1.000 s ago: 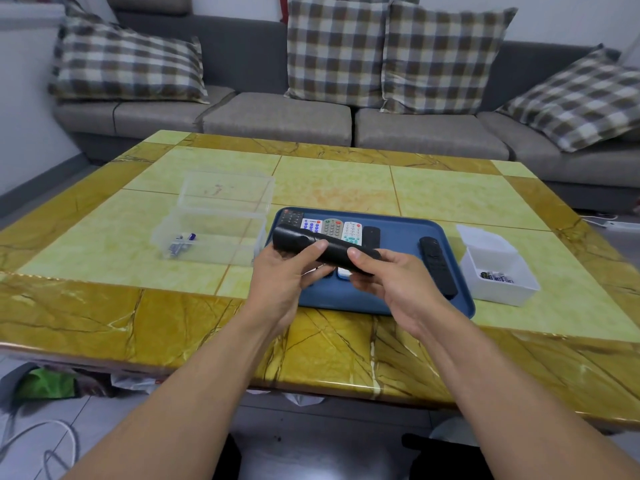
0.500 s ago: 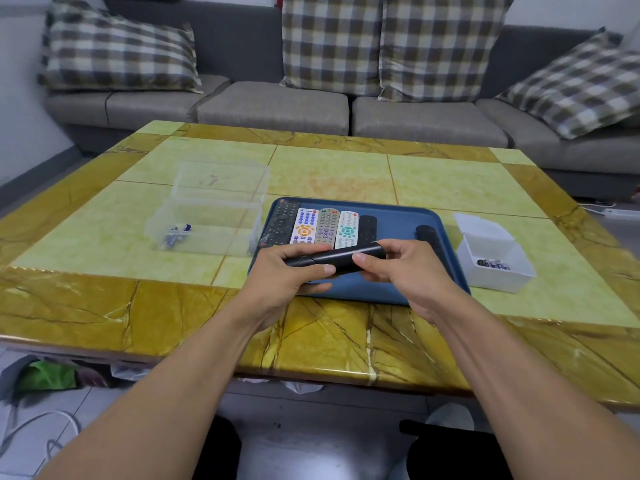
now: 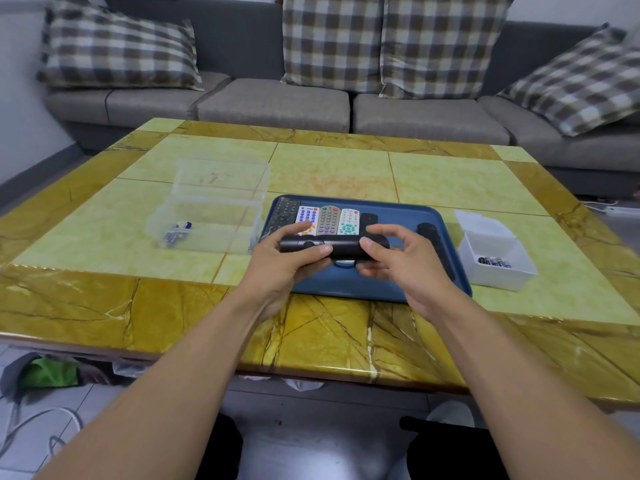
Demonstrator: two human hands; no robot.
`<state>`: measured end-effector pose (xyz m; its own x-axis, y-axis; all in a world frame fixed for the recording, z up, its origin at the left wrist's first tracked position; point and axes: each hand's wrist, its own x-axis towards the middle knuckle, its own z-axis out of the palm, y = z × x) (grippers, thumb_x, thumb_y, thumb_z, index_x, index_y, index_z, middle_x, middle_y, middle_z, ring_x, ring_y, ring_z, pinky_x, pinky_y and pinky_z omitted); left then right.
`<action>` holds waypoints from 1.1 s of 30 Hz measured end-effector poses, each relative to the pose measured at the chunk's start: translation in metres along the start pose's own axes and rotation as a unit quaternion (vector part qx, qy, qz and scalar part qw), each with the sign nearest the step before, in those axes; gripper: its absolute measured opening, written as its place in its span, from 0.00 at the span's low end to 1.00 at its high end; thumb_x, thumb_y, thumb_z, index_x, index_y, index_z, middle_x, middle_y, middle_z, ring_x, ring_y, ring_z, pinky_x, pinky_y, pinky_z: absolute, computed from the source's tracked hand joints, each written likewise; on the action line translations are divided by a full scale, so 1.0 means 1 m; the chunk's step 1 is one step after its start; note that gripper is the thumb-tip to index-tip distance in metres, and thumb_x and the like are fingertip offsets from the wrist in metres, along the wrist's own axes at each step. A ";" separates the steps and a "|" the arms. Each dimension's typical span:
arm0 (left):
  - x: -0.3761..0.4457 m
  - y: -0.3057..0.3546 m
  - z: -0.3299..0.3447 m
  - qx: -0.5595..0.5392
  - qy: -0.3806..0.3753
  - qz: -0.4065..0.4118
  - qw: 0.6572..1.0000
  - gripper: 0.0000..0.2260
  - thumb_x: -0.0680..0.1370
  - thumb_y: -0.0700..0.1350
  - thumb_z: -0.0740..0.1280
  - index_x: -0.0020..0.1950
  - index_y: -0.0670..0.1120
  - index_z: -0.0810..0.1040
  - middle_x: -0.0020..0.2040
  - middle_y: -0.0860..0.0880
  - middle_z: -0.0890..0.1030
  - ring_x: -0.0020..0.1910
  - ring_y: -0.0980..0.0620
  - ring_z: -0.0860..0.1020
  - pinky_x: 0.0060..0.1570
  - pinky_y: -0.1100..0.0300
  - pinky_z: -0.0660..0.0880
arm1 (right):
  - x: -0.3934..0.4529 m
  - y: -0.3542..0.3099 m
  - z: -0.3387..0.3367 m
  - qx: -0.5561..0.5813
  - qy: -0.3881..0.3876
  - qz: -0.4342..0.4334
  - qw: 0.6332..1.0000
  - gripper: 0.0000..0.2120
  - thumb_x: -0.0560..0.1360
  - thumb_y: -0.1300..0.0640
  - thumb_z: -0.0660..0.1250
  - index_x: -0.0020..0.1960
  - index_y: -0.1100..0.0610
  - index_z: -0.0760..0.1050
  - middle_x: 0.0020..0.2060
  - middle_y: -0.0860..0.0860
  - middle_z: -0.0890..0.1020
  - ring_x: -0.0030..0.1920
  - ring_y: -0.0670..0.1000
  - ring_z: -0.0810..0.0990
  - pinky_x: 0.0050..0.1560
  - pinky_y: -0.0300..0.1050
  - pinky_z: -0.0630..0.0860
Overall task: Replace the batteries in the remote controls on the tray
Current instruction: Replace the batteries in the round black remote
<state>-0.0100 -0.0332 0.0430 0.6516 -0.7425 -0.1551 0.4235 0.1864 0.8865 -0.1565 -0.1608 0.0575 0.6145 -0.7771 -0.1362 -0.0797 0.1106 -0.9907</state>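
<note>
A long black remote [image 3: 341, 246] lies crosswise above the blue tray [image 3: 349, 285], held at both ends. My left hand [image 3: 289, 259] grips its left end, thumb on top. My right hand [image 3: 394, 261] pinches the right end with thumb and curled fingers. Behind the hands several remotes [image 3: 327, 220] lie side by side on the tray, two black and three pale with coloured buttons. Another black remote [image 3: 431, 237] lies at the tray's right side, partly hidden by my right hand.
A clear plastic box [image 3: 211, 209] with a few batteries [image 3: 178, 230] stands left of the tray. A white bin [image 3: 495, 254] holding batteries sits to the right. The yellow tiled table [image 3: 329, 168] extends back to a grey sofa [image 3: 277, 105] with checked pillows.
The black remote has swung from slanting to level and come slightly toward me. My right hand shifted along its right end, fingers lifting. The camera view dropped a little.
</note>
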 end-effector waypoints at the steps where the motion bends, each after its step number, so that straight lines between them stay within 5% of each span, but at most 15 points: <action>1: 0.000 -0.001 0.001 -0.021 0.003 0.000 1.000 0.23 0.68 0.31 0.77 0.61 0.40 0.80 0.58 0.38 0.83 0.55 0.38 0.84 0.44 0.60 0.82 | -0.001 0.000 0.001 -0.005 0.016 -0.001 1.000 0.13 0.76 0.58 0.74 0.59 0.56 0.79 0.48 0.59 0.86 0.41 0.57 0.87 0.42 0.44 0.84; 3: 0.000 -0.006 0.003 -0.007 0.018 0.010 1.000 0.16 0.71 0.30 0.75 0.58 0.39 0.81 0.56 0.38 0.84 0.56 0.37 0.83 0.43 0.61 0.82 | 0.000 0.005 0.002 -0.057 0.029 -0.031 0.997 0.14 0.74 0.56 0.76 0.58 0.54 0.79 0.49 0.56 0.86 0.41 0.55 0.87 0.46 0.46 0.84; 6: -0.001 -0.011 0.005 0.030 0.038 0.027 0.998 0.12 0.73 0.32 0.75 0.55 0.38 0.81 0.53 0.40 0.86 0.55 0.40 0.84 0.46 0.59 0.83 | -0.001 0.010 0.000 -0.277 0.019 -0.096 0.956 0.23 0.68 0.50 0.80 0.60 0.46 0.79 0.52 0.43 0.82 0.44 0.45 0.84 0.45 0.30 0.76; 8: 0.001 -0.012 0.004 0.030 0.051 0.033 0.998 0.11 0.73 0.34 0.75 0.54 0.38 0.82 0.52 0.41 0.86 0.54 0.43 0.85 0.46 0.59 0.83 | -0.003 0.010 0.000 -0.360 0.027 -0.120 0.925 0.26 0.66 0.49 0.81 0.62 0.45 0.79 0.52 0.43 0.81 0.47 0.43 0.80 0.43 0.27 0.69; 14: 0.002 -0.020 0.012 0.036 -0.004 -0.047 0.998 0.13 0.82 0.45 0.66 0.63 0.39 0.78 0.55 0.39 0.86 0.52 0.41 0.86 0.53 0.49 0.83 | -0.009 0.011 0.008 -0.368 -0.009 -0.107 0.923 0.22 0.64 0.49 0.82 0.55 0.47 0.79 0.43 0.38 0.81 0.44 0.33 0.78 0.39 0.25 0.71; 18: 0.003 -0.023 0.016 0.015 -0.006 -0.061 0.998 0.13 0.84 0.45 0.63 0.68 0.47 0.76 0.58 0.42 0.85 0.55 0.43 0.85 0.55 0.47 0.82 | -0.008 0.017 0.011 -0.371 -0.018 -0.097 0.923 0.20 0.67 0.51 0.81 0.57 0.46 0.80 0.49 0.43 0.84 0.46 0.37 0.79 0.43 0.28 0.70; 26: 0.009 -0.018 0.015 -0.035 0.041 -0.045 0.998 0.11 0.85 0.41 0.61 0.66 0.44 0.76 0.59 0.40 0.84 0.57 0.40 0.83 0.61 0.42 0.78 | -0.006 0.015 0.014 -0.376 0.032 -0.121 0.918 0.19 0.68 0.51 0.79 0.58 0.48 0.82 0.48 0.45 0.85 0.44 0.44 0.81 0.41 0.32 0.72; 30: 0.014 -0.013 0.008 -0.028 0.099 -0.032 0.994 0.13 0.85 0.45 0.61 0.68 0.43 0.74 0.51 0.44 0.86 0.50 0.45 0.85 0.47 0.47 0.83 | 0.009 0.009 -0.009 -0.404 0.132 -0.091 0.901 0.22 0.74 0.45 0.72 0.65 0.51 0.74 0.55 0.51 0.84 0.55 0.54 0.81 0.51 0.46 0.76; 33: 0.013 -0.014 0.005 -0.011 0.126 -0.046 0.991 0.14 0.85 0.50 0.62 0.65 0.42 0.76 0.43 0.45 0.86 0.41 0.47 0.85 0.41 0.49 0.83 | 0.021 0.014 -0.032 -0.522 0.140 0.004 0.841 0.28 0.78 0.42 0.65 0.69 0.57 0.63 0.58 0.60 0.79 0.56 0.62 0.79 0.46 0.51 0.73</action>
<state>-0.0109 -0.0486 0.0310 0.7455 -0.5726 -0.3410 0.5001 0.1424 0.8542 -0.1699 -0.1951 0.0408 0.4129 -0.9108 0.0066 -0.8189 -0.3744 -0.4351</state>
